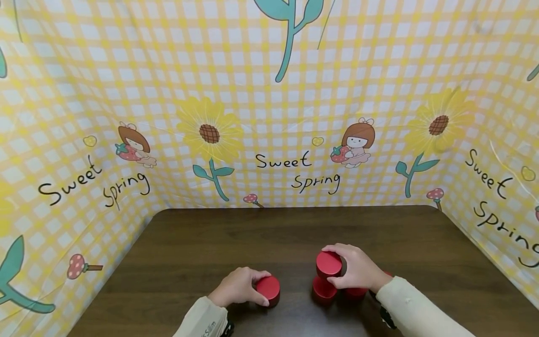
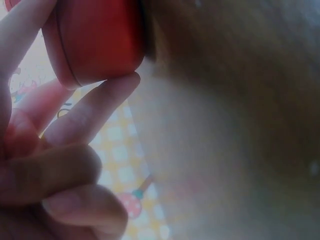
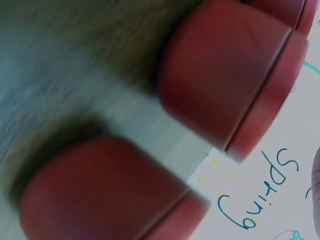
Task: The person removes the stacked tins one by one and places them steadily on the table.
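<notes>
My left hand [image 1: 239, 287] pinches a small round red tin [image 1: 268, 289] between thumb and fingers, low at the tabletop. In the left wrist view a lid seam runs round this tin [image 2: 95, 40], and a fingertip touches its side. To the right, my right hand [image 1: 358, 267] grips another red tin [image 1: 329, 265] from its right side. That tin is over a lower red tin [image 1: 324, 291]; whether they touch cannot be told. Beside it, partly under my right hand, stands a further red tin [image 1: 355, 293]. The right wrist view shows red tins [image 3: 225, 75] close up.
Behind my right wrist a bit of red [image 1: 388, 273] shows, mostly hidden. The dark wooden table [image 1: 252, 234] has a yellow checked cloth [image 1: 269, 112] hanging at its back and sides.
</notes>
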`<state>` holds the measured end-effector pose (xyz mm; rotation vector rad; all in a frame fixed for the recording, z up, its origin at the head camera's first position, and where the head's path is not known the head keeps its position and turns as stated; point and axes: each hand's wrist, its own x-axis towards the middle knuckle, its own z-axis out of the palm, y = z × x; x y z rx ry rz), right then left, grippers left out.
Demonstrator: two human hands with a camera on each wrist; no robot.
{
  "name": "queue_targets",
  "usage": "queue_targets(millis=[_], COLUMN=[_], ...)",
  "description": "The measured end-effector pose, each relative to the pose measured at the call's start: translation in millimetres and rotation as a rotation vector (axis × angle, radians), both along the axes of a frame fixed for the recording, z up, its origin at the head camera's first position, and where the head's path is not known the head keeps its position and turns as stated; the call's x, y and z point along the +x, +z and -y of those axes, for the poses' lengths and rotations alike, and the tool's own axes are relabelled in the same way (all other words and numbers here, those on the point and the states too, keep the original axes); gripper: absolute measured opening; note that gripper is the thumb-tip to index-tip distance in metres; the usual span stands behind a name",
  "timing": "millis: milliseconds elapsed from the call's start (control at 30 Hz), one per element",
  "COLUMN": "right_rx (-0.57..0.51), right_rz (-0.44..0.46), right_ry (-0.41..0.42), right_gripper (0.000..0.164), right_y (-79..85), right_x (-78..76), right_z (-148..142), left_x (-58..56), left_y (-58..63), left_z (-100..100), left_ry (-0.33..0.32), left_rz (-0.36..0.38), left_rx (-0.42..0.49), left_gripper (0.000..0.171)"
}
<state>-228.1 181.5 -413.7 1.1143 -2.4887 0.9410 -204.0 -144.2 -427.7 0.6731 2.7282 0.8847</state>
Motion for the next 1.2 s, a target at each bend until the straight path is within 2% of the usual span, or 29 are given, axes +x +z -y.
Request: queue_targets(millis=[300, 600, 867, 1033, 1200], right_rx=[0.028, 0.044, 0.093, 0.120, 0.115], right_rz=[-0.036, -0.167, -0.178, -0.145, -0.159], right_ry=[-0.024, -0.072, -0.108, -0.120, -0.133], right_gripper=[0.053, 0.055, 0.053, 0.053, 0.051], right_y=[-0.3, -4.6, -6.5, -5.7, -7.4], right_x=[1.3, -0.7, 0.5, 3.1, 4.1], right_z=[-13.3, -22.3, -35.3, -44.8, -51.4], left_x=[1.5, 2.4, 1.8, 1.3, 1.3], left_y=[2.9, 3.6, 3.8, 3.7, 2.5], left_z=[-2.0, -2.3, -2.7, -2.9, -2.0], left_ry=[0.027, 0.045, 0.043, 0.034, 0.031], left_rz=[0.033, 0.032, 0.025, 0.026, 0.028], left_rx=[0.005, -0.006, -0.006, -0.006, 0.000], left_gripper=[0.059, 0.059, 0.058, 0.057, 0.057])
